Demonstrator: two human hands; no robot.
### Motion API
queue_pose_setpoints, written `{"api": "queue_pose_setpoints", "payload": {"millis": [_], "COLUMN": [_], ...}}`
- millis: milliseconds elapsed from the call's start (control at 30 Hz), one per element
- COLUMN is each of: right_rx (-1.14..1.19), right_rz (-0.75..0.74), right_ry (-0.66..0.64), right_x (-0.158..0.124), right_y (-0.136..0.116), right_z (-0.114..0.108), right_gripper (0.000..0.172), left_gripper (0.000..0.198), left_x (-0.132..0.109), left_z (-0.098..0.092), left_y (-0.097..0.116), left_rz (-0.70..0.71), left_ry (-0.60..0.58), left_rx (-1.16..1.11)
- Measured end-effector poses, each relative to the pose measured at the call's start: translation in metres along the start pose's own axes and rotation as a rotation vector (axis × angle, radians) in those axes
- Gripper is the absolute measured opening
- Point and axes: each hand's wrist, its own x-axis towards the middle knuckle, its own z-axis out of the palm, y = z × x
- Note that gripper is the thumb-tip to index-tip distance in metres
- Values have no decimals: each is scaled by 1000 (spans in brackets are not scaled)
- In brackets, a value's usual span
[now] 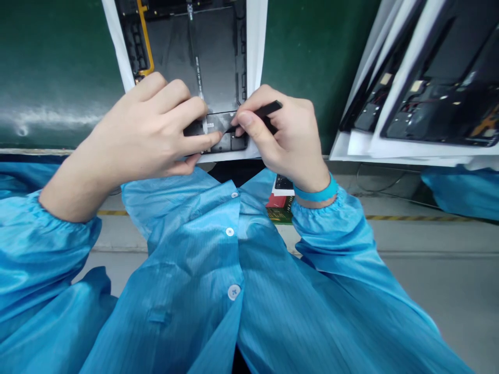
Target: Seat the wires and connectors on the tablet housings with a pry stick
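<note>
Two bare hands work together at the centre of the frame, and we see them over the front of our blue antistatic smock (pixel 202 280). Our left hand (pixel 144 130) lies curled over the lower edge of an opened tablet (pixel 195 62), its fingers on a flat dark piece (pixel 218 127) at the bottom of the casing; we cannot tell whether it grips the piece or only presses on it. Our right hand (pixel 280 135) is closed around a slim black pry tool (pixel 263 110), pinching it between thumb and fingers, with the tip angled down and left to the same piece, right beside our left fingertips. The tablet sits upper centre, its dark inner panel facing up, with a thin silver strip (pixel 198 78) down the middle and a yellow flex cable (pixel 145 36) along its left side. Beneath it lies a white sheet (pixel 255 41) on a green mat surface (pixel 58 67). At the upper right, several more opened tablets (pixel 429 88) lean together on white sheets. A blue wrist strap (pixel 315 191) circles our right wrist, and below that hand, partly hidden, sits a small red and green item (pixel 279 209). A yellow and black floor stripe (pixel 413 218) crosses the lower right.
</note>
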Motion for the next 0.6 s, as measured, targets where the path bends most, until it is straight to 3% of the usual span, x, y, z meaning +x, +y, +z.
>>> {"api": "queue_pose_setpoints", "payload": {"millis": [200,467,600], "right_rx": [-34,-31,-7], "right_rz": [-53,54,119], "right_ry": [5,-47,-62], "right_x": [1,0,0], "right_y": [2,-7,-9], "right_z": [0,-5,-6], "right_gripper": [34,31,30], "left_gripper": [52,48,48], "left_x": [-1,-4,-3], "left_z": [2,5,5], "left_y": [-2,-7,-6], "left_rz": [53,138,103], "left_ry": [-11,6,8], "left_rx": [101,246,187]}}
